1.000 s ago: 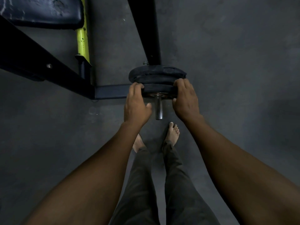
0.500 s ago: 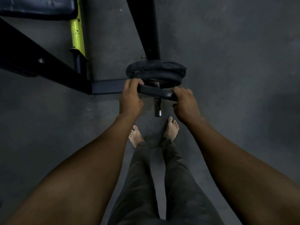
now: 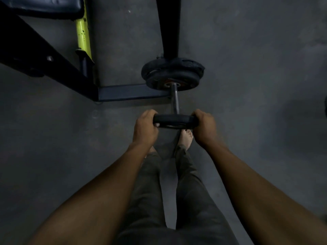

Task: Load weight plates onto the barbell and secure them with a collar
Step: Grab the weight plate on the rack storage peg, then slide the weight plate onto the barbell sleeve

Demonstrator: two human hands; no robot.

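— What are the fingers [image 3: 153, 113] doing?

— On both sides they are curled over the rim of a small black weight plate [image 3: 174, 120]. The left hand [image 3: 145, 128] grips the plate's left edge, with the thumb tucked on the near face; the right hand [image 3: 204, 127] grips the right edge in the same way. The plate is held edge-on to the camera, between the two hands.

— And where is that plate relative to the bar?

— It sits at the near end of the barbell sleeve [image 3: 174, 98], the bare steel rod that points toward the person. Whether the rod's tip is inside the plate's hole cannot be told, since the plate covers it.

— What is farther along the sleeve?

— Two larger black plates [image 3: 173, 73] sit pressed together at the far end of the sleeve, well apart from the held plate, with bare steel between them. A rusty ring shows round their centre hole.

— What lies around that?

— Behind the stacked plates a dark upright post [image 3: 169, 27] rises out of the top of the view. To the left stands a dark steel bench frame [image 3: 53, 68] with a yellow-green strut [image 3: 82, 32] and a dark pad [image 3: 40, 6] above it. Below the hands, the person's grey trousers [image 3: 155, 191] and a bare foot [image 3: 186, 138] show on the grey concrete floor [image 3: 256, 85].
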